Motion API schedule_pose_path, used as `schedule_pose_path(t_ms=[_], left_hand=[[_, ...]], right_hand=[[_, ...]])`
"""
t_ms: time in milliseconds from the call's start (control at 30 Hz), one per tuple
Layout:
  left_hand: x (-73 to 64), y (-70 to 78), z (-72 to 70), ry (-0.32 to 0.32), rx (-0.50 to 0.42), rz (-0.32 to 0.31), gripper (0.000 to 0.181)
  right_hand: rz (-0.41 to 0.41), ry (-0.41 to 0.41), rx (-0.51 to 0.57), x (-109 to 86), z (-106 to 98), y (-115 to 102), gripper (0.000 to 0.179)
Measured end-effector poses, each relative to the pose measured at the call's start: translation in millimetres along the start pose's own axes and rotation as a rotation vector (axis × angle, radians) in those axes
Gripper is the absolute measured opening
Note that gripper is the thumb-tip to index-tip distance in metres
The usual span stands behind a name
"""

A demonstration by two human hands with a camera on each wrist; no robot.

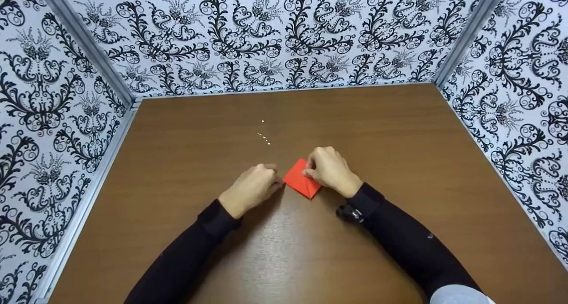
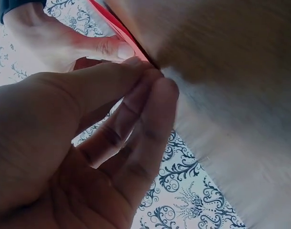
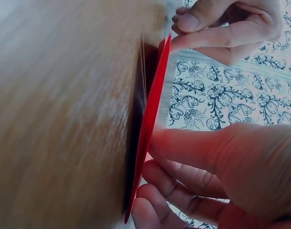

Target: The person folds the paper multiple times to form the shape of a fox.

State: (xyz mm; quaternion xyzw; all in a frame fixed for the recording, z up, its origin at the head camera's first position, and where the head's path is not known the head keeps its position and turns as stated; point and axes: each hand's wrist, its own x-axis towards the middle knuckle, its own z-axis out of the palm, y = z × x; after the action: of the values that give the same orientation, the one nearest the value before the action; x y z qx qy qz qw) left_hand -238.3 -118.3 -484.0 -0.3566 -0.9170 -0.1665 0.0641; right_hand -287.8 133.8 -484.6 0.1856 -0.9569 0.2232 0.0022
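A folded piece of red paper (image 1: pixel 298 178), diamond-shaped from above with a crease near its lower right side, lies low over the brown table. My left hand (image 1: pixel 254 186) is at its left corner, thumb and fingertips drawn together there. In the left wrist view, the left thumb and index finger (image 2: pixel 157 90) meet at the end of the red edge. My right hand (image 1: pixel 332 170) grips the paper's right part with thumb and curled fingers. The right wrist view shows the paper (image 3: pixel 152 114) edge-on, the right thumb (image 3: pixel 183 145) against its face; the underside is hidden.
Several small whitish specks (image 1: pixel 265 138) dot the wooden table (image 1: pixel 199 135) beyond the hands. Black-and-white patterned walls (image 1: pixel 266 33) enclose the table at the back and both sides, with metal frame bars (image 1: pixel 86 42) at the corners.
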Motion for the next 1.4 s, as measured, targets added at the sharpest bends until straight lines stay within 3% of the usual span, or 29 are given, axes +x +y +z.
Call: schedule_pose_path(t_ms=[100,200,400,567,733,900,1133,1267,1400], left_hand=[[-0.6,6.3,2.0,0.005,0.01,0.042,0.009],[-0.7,13.5,5.5,-0.008,0.019,0.123,0.016],[0.1,21.3,14.4,-0.09,0.031,0.218,0.028],[0.9,21.3,18.0,-0.126,0.032,0.224,0.027],[2.2,21.0,17.8,-0.111,0.024,0.211,0.025],[1.1,21.9,18.2,-0.101,0.039,0.218,0.036],[-1.9,22.8,18.7,-0.162,0.048,0.211,0.039],[-1.7,23.8,17.8,-0.176,0.059,0.213,0.038],[-0.2,25.1,16.4,-0.18,0.051,0.211,0.037]], right_hand=[[0.01,-0.009,-0.007,-0.9,1.1,0.3,0.026],[0.029,-0.025,-0.002,-0.9,0.9,-0.2,0.024],[0.058,-0.035,0.026,1.4,-1.9,1.5,0.02],[0.057,-0.05,0.048,4.4,-2.3,5.4,0.02],[0.062,-0.061,0.074,6.4,-1.7,8.5,0.02],[0.048,-0.063,0.073,6.8,-1.9,9.6,0.021],[0.017,-0.079,0.09,8.6,-2.0,11.8,0.02],[-0.015,-0.087,0.132,11.8,-5.2,17.1,0.016],[0.004,-0.094,0.202,18.0,-10.9,24.1,0.011]])
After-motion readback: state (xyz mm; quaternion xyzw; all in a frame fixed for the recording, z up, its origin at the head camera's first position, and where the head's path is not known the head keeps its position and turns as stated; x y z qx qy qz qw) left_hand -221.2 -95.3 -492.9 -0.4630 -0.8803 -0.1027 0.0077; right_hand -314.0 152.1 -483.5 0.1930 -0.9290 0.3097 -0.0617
